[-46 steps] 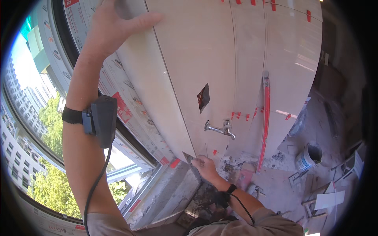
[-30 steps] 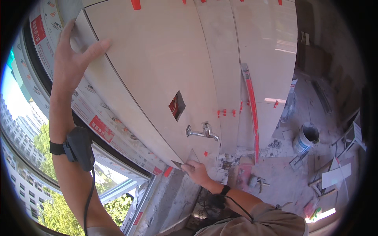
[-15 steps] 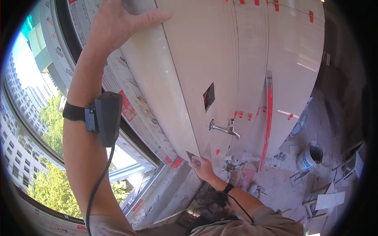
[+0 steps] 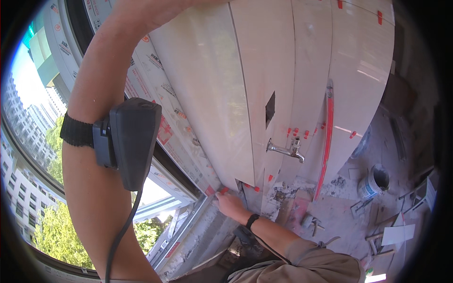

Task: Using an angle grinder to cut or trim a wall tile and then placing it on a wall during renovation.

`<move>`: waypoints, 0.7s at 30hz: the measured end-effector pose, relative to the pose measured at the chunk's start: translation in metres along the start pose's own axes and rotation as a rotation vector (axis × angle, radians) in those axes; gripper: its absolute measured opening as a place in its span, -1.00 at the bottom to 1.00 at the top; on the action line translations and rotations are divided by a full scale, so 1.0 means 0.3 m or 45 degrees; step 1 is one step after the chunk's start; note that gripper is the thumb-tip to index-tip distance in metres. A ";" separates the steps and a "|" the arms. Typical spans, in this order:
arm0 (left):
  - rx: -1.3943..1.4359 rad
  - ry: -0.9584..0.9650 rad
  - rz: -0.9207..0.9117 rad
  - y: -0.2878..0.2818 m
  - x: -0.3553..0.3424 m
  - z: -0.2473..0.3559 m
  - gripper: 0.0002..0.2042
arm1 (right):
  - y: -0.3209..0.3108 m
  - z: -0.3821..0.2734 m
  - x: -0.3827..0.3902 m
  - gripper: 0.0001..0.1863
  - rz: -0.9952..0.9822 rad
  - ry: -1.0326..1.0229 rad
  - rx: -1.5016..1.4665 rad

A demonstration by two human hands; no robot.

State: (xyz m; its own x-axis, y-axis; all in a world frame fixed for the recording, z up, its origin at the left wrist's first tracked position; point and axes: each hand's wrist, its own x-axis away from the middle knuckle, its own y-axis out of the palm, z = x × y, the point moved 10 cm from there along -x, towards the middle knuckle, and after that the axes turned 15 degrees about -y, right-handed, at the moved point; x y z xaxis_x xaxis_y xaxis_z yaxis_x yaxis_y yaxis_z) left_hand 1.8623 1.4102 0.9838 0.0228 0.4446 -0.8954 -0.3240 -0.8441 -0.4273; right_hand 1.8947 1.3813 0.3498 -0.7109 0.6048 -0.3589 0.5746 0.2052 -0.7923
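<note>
A long pale tile [image 4: 205,89] stands along the wall beside the window, its right edge covering part of a dark square opening [image 4: 270,109]. At the picture's top edge my left hand [image 4: 158,10] rests against this tile, thumb stretched out; its fingertips are cut off. Low down, in the corner by the window sill, my right hand [image 4: 230,205] has its fingers closed at a red tile wedge [image 4: 224,190]. More small red wedges [image 4: 252,187] show under the tile's lower edge. A black device [image 4: 134,141] is strapped to my left forearm.
A chrome tap [image 4: 287,150] juts from the wall right of the tile. A red spirit level [image 4: 325,141] leans farther right. On the dusty floor stand a bucket [image 4: 373,183] and a stool-like frame [image 4: 377,243]. The window frame [image 4: 177,160] borders the left.
My right hand has gone from the tile's lower corner leftward and down to the red wedge. The tile's edge has shifted right over the opening. My left hand is higher in the picture.
</note>
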 end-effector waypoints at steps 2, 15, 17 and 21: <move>-0.108 -0.105 0.052 -0.007 0.003 -0.015 0.15 | 0.028 0.016 -0.014 -0.69 -0.067 0.028 0.030; 0.333 -0.130 -0.225 -0.004 0.080 0.067 0.13 | 0.066 0.090 -0.006 -0.85 0.022 -0.003 0.109; 0.354 -0.117 -0.236 -0.015 0.085 0.082 0.13 | 0.073 0.089 -0.021 -0.89 0.002 -0.037 0.038; 0.362 -0.104 -0.246 -0.065 0.055 0.031 0.13 | 0.106 0.078 -0.022 -0.89 0.037 -0.117 0.050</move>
State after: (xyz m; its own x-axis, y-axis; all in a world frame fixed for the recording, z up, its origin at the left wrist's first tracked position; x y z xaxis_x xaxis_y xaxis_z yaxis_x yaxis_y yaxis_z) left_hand 1.8602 1.4366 0.9784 0.0375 0.6204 -0.7834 -0.5720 -0.6295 -0.5259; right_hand 1.9082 1.3658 0.3152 -0.7295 0.5366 -0.4241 0.5803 0.1574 -0.7991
